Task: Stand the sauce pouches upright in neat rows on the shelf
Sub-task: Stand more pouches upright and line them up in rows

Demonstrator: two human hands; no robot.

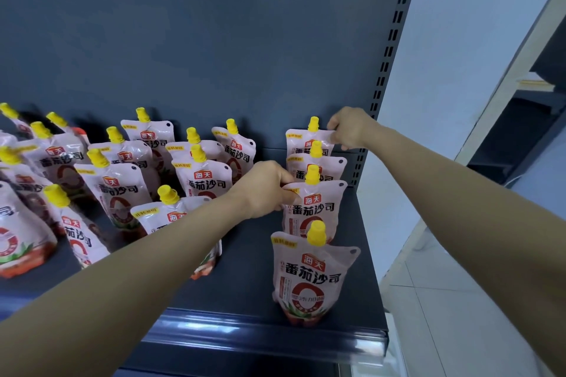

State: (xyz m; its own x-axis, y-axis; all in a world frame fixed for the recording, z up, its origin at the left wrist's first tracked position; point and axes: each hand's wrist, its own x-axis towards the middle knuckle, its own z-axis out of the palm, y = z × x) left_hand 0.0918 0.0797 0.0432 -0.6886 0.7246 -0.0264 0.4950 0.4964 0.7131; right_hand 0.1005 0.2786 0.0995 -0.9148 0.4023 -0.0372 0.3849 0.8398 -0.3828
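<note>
Several pink sauce pouches with yellow caps stand on the dark shelf [251, 278]. At the right they form one straight row, front to back. My left hand [263, 190] pinches the top left corner of the second pouch from the front [318, 208]. My right hand [349, 128] pinches the top right corner of the rearmost pouch [303, 138] against the back panel. The front pouch [309, 278] stands upright and free near the shelf edge. To the left, a loose cluster of pouches [119, 193] stands and leans at mixed angles.
A bare strip of shelf lies between the right row and the left cluster. The slotted upright [386, 70] marks the shelf's right end; beyond it are a pale wall and tiled floor [453, 315]. The front rail [263, 333] runs below.
</note>
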